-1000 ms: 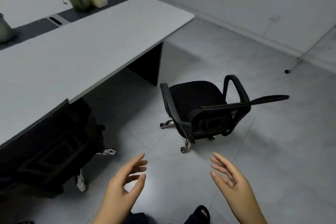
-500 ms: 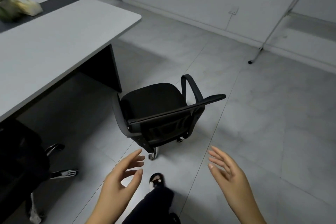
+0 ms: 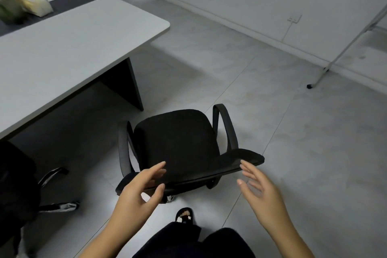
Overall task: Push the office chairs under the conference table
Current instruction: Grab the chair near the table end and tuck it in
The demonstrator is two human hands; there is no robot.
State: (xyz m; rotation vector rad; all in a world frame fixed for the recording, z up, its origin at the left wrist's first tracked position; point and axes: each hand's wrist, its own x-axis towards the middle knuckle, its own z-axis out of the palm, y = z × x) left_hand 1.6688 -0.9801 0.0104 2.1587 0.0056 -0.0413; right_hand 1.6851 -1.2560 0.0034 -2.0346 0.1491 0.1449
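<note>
A second black chair [image 3: 14, 186] sits partly under the grey conference table [image 3: 69, 48] at far left; the left hand [image 3: 138, 192], fingers spread and holding nothing, hovers at the backrest top of the black office chair [image 3: 178, 142], which stands on the floor beside the table's end, not under it; the right hand [image 3: 259, 195] is likewise open near the backrest's right end

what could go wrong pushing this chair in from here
The chair sits near the table's end, beside the dark leg panel; pushed straight, its armrest may catch that panel. The left hand and right hand are open at the backrest top; a high push might tip or swivel it. The sandalled foot is close to the chair's base and could get clipped.
</note>
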